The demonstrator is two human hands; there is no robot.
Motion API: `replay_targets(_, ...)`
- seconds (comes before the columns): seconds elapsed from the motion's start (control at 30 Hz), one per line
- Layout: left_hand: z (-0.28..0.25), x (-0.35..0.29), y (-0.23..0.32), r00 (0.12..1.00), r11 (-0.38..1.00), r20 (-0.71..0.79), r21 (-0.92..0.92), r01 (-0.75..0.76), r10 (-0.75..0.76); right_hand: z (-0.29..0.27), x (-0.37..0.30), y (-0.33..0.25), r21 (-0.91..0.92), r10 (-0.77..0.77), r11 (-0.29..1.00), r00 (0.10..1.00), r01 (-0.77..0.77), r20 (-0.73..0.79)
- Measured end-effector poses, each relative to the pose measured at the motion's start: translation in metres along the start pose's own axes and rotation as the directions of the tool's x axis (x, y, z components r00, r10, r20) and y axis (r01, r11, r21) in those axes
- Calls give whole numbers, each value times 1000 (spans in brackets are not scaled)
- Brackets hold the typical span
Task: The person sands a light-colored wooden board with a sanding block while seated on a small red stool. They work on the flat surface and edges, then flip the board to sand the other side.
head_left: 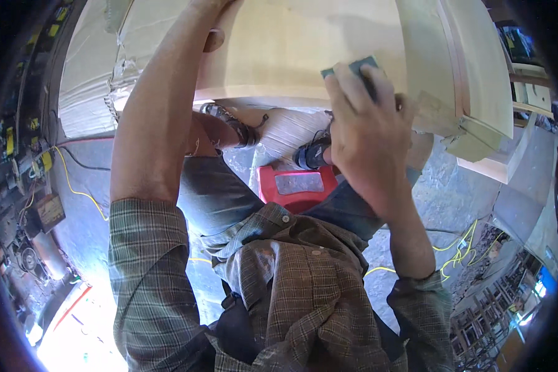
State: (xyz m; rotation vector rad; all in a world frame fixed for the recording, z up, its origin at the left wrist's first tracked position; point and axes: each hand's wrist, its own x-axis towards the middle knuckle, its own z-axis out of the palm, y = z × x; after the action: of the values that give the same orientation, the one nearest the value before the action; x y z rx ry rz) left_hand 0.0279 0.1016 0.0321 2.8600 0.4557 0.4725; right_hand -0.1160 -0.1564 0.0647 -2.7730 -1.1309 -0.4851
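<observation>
A large pale wooden panel point(291, 43) lies in front of me, across the top of the view. My right hand point(366, 130) presses a grey-green sanding block point(347, 67) flat against its surface near the front edge. My left arm reaches up along the panel's left side; my left hand point(214, 38) is mostly out of view at the top, with only a thumb showing against the wood, so I cannot tell what it grips.
I sit on a red plastic stool point(297, 186), feet on a grey concrete floor point(452, 192). Yellow cables point(74, 186) run over the floor at left and right. Another pale wooden piece point(496, 155) stands at right. Tools and clutter line the left edge.
</observation>
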Motion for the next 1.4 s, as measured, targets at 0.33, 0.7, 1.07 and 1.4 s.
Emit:
replay_targets(0.33,-7,-2,-6,997,996,34,-65,68,-66,3,20,-4,107,-55,993,998,56,-13)
replay_targets(0.7,-7,3,6,995,996,53,-33,81,-79,-24,16,-11,251,3,967,986,-46,169)
replay_targets(1.07,-7,6,1,994,997,80,8,80,-80,2,25,33,133,152,979,988,-152,7)
replay_targets(1.4,-7,-1,-13,995,998,85,45,49,-53,54,133,99,207,95,974,995,-92,-3)
